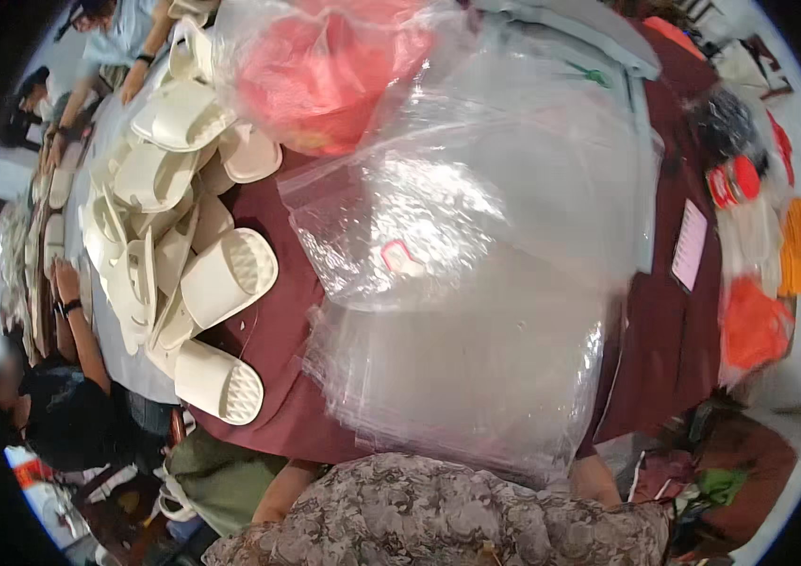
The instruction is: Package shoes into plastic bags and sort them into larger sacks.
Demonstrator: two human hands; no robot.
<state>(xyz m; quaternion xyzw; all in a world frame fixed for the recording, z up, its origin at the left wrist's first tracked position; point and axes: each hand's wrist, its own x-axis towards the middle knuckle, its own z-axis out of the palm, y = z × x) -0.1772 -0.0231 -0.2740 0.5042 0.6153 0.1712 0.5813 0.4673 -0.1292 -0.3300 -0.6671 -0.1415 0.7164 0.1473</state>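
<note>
My left forearm [286, 491] runs up to the near edge of the maroon-covered table [287, 401], where the hand is hidden. Further right, my other forearm [596, 479] ends at the same edge beside the plastic, and that hand does not show either. Right in front lies a stack of transparent plastic bags [462, 377], glossy and overlapping, with a small red-outlined mark on one. On the left, cream slide slippers [231, 274] are heaped with textured footbeds. One slipper [218, 382] lies nearest the front edge.
A red plastic bag [325, 75] sits at the back, partly under clear plastic. A pink printed sheet [690, 245] lies at the right. Beyond it are a red-lidded jar [735, 181] and orange bags [757, 324]. Other people [66, 406] work along the left side.
</note>
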